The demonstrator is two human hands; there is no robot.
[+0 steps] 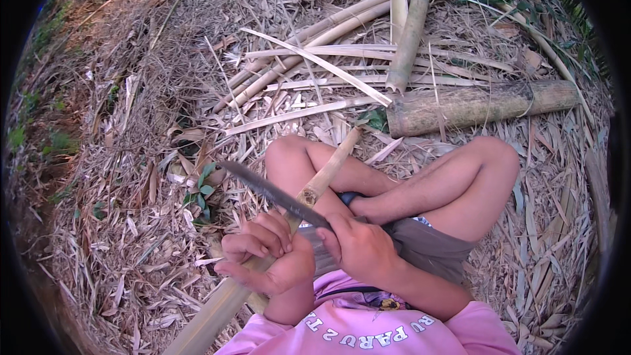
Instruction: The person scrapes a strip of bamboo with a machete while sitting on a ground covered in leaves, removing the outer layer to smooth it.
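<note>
A bamboo pole slants across my lap, from the lower left edge up to a far end between my knees. My left hand has its fingers curled over the pole, thumb stretched along the near side. In my right hand is a knife with a long dark blade, its handle hidden in my fist. The blade points up and left and crosses over the pole just beyond my left fingers, close to a pale node. Whether its edge touches the bamboo I cannot tell.
Beyond my crossed legs lies a thick bamboo log. Several split bamboo strips and a greenish pole lie around it. Dry leaves and shavings cover the ground. A small green plant grows left of my knee.
</note>
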